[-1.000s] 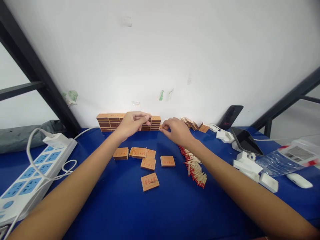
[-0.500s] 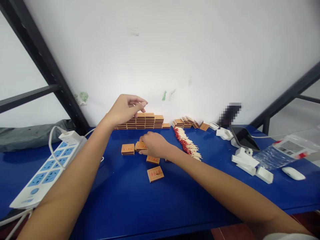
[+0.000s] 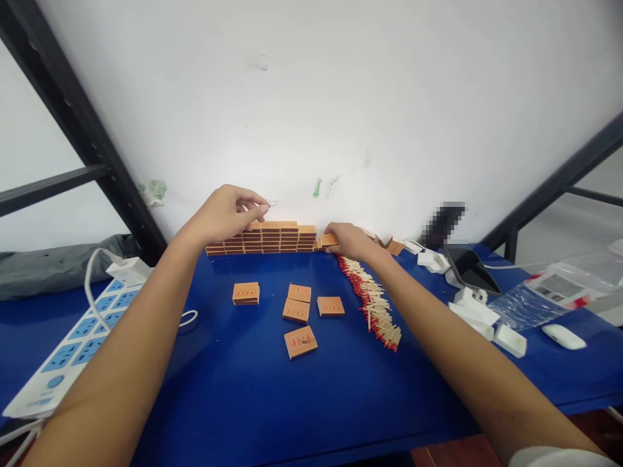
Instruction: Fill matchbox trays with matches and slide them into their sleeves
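Note:
My right hand [image 3: 351,240] is closed around a matchbox [image 3: 329,240], low at the right end of the stacked matchbox wall [image 3: 271,239]. Above that wall hovers my left hand [image 3: 233,211], its thumb and forefinger pinched together. A thin pale streak shows by its fingertips; I cannot tell whether it is held or a mark on the wall behind. In front lie several loose matchboxes: a small pile [image 3: 246,293] to the left, two touching boxes [image 3: 296,310] in the middle, one box [image 3: 331,306] right of them and a nearer box [image 3: 300,342].
A long heap of red-tipped matches [image 3: 372,295] runs beside my right forearm. Further right are white chargers [image 3: 474,308], a dark-screened device [image 3: 471,269], a plastic bag [image 3: 535,295] and a white mouse-shaped object [image 3: 563,336]. A power strip [image 3: 80,347] lies left.
My right hand has moved from the loose matchboxes back and right to the wall's right end, with a matchbox in it. My left hand has shifted slightly left in view.

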`<action>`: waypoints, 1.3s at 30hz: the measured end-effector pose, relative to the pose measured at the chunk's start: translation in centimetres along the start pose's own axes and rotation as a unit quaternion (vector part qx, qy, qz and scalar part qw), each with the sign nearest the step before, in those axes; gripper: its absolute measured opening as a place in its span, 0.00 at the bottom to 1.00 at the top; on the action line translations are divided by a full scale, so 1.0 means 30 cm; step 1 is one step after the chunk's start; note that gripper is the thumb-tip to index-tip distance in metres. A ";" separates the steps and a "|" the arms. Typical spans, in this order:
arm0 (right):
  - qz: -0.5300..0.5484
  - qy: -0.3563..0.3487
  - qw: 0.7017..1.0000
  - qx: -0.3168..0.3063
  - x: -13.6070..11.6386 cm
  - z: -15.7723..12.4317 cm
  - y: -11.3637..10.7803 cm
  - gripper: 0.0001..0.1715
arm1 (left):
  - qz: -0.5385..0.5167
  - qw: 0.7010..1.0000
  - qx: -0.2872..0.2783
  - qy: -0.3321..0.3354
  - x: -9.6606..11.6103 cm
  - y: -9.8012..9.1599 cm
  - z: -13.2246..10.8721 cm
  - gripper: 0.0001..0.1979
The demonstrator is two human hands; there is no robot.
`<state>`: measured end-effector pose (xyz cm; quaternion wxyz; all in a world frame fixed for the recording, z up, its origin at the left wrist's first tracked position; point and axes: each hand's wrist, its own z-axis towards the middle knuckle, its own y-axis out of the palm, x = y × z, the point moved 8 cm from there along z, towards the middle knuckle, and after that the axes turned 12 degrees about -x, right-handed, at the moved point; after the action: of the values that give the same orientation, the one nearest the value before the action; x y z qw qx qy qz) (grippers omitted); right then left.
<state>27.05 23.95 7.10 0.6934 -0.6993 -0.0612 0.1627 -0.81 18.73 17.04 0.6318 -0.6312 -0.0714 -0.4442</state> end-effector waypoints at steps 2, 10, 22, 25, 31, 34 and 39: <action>-0.004 -0.008 1.000 0.005 -0.014 0.023 0.034 0.21 | 0.008 1.000 0.004 -0.009 -0.004 -0.009 -0.003 0.17; 0.015 -0.035 0.998 0.050 0.007 0.046 0.059 0.18 | 0.012 1.000 -0.005 0.003 -0.025 0.006 0.011 0.18; 0.050 -0.031 0.996 0.069 0.024 0.048 0.072 0.18 | 0.031 1.000 -0.001 -0.005 -0.018 0.002 0.011 0.17; 0.040 -0.025 0.996 0.073 0.008 0.048 0.086 0.23 | 0.041 0.999 0.000 -0.004 -0.006 0.001 0.009 0.18; 0.014 -0.004 0.997 0.075 -0.016 0.024 0.053 0.21 | 0.053 0.998 0.007 -0.016 0.004 -0.004 0.003 0.17; 0.000 0.016 0.997 0.073 -0.036 -0.002 -0.008 0.09 | 0.065 0.998 0.012 -0.015 0.000 -0.014 0.003 0.17; 0.034 -0.082 0.992 -0.085 -0.233 -0.084 -0.016 0.13 | 0.088 0.996 0.004 -0.023 -0.011 -0.017 0.006 0.18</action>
<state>21.35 19.41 8.55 0.6181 -0.7417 -0.1079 0.2371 -1.24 19.14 17.24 0.6689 -0.6429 -0.0320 -0.3718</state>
